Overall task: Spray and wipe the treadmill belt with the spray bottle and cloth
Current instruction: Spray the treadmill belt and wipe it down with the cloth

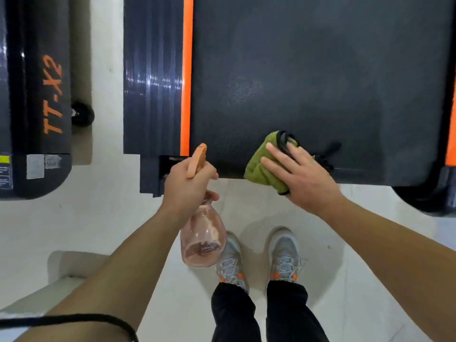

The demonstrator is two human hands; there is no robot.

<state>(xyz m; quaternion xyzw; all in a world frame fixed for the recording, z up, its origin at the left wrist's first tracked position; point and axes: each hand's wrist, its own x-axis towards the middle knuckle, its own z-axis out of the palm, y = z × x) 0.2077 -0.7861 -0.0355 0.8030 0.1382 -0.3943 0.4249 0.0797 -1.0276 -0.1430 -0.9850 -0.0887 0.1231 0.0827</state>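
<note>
**Wiping at the belt's near edge**

The right hand [299, 172], fingers spread flat, presses the cloth [264, 166] onto the belt [308, 77] at its near edge, part of the cloth overhanging. The left hand [187, 186] is curled round the neck of the bottle [203, 239], held just off the belt's near left corner. Likely risk: the overhanging cloth may slip off the edge, or spray may land on the floor [111, 223] instead.

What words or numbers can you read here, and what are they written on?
"TT-X2": orange letters on the side rail of the machine at the left.
Print on the stickers at that rail's near end: too blurred to read.
Small print near the base of the spray bottle: too blurred to read.
</note>
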